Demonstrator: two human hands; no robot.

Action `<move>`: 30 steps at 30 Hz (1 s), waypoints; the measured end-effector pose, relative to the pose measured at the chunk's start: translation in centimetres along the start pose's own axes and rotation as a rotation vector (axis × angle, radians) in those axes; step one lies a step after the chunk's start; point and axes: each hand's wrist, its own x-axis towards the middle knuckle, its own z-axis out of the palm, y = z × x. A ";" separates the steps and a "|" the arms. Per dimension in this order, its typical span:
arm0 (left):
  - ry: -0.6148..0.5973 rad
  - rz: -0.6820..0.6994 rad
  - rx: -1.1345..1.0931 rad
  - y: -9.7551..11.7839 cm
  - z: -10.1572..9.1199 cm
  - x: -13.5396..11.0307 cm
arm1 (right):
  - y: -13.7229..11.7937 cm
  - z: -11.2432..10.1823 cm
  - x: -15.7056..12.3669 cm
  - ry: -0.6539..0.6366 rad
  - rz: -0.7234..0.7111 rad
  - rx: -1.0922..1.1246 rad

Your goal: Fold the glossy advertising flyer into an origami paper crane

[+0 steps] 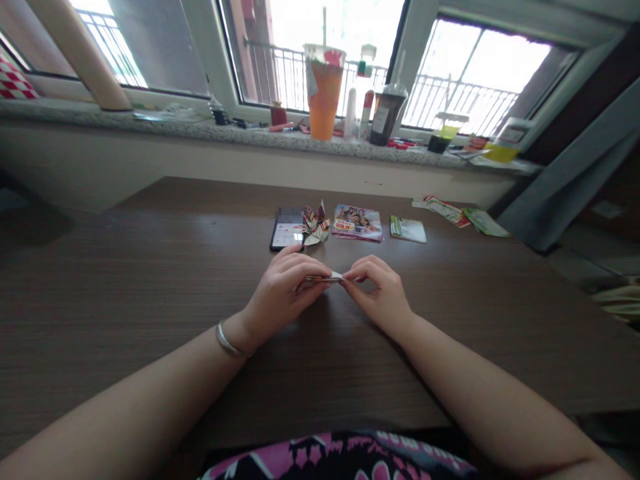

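Observation:
My left hand (285, 287) and my right hand (377, 293) meet over the brown table (150, 280), both pinching a small folded piece of printed paper (326, 277) held between the fingertips. The paper is thin and flat, mostly hidden by my fingers. A silver bracelet (227, 341) circles my left wrist. Just beyond my hands lies a finished folded paper figure (316, 227) with pointed flaps, next to a dark phone (287, 230).
A stack of printed paper squares (357, 223), a green leaflet (408, 229) and more leaflets (460, 213) lie further back. The stone windowsill (200, 130) carries an orange cup (324, 90), a dark drink cup (387, 113), bottles and clutter.

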 end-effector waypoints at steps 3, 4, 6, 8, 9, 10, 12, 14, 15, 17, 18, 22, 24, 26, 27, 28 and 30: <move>0.001 0.011 -0.028 0.0 0.1 0.0 | -0.1 0.0 -0.1 -0.009 -0.012 -0.009; 0.006 0.011 -0.044 0.0 0.1 0.0 | -0.2 0.0 -0.1 -0.010 -0.014 -0.012; 0.013 0.008 -0.078 0.0 0.1 0.1 | -0.3 0.0 -0.1 -0.008 -0.018 -0.014; 0.014 -0.004 -0.113 0.0 0.1 0.1 | -0.4 0.0 0.0 -0.010 -0.016 -0.002; 0.016 -0.014 -0.130 0.0 0.1 0.1 | -0.4 0.0 0.0 -0.015 -0.014 0.011; 0.020 -0.025 -0.148 0.0 0.1 0.1 | -0.4 0.0 0.0 -0.021 -0.011 0.027; 0.031 -0.053 -0.183 -0.1 0.2 0.1 | -0.3 0.0 0.1 -0.032 0.001 0.057; 0.041 -0.077 -0.215 -0.1 0.2 0.1 | -0.2 0.0 0.2 -0.027 0.012 0.077; 0.043 -0.084 -0.231 -0.1 0.3 0.1 | -0.1 0.0 0.2 -0.022 0.016 0.083; 0.045 -0.081 -0.255 -0.1 0.3 0.1 | 0.0 0.0 0.2 -0.010 0.016 0.094; 0.047 -0.073 -0.260 -0.1 0.3 0.2 | 0.0 0.0 0.2 -0.005 0.013 0.099; 0.073 -0.028 -0.218 0.1 0.2 0.4 | 0.1 -0.1 0.3 0.014 -0.003 0.104; 0.084 -0.009 -0.173 0.2 0.1 0.5 | 0.0 -0.1 0.3 0.024 -0.013 0.113; 0.085 0.011 -0.122 0.2 0.0 0.5 | -0.1 -0.1 0.3 0.038 -0.019 0.112; 0.084 0.018 -0.095 0.2 0.0 0.5 | -0.1 -0.2 0.3 0.045 -0.021 0.102; 0.081 0.024 -0.065 0.2 -0.1 0.5 | -0.1 -0.2 0.2 0.055 -0.019 0.087; 0.067 0.036 0.010 0.1 -0.1 0.4 | -0.1 -0.3 0.2 0.075 -0.016 0.051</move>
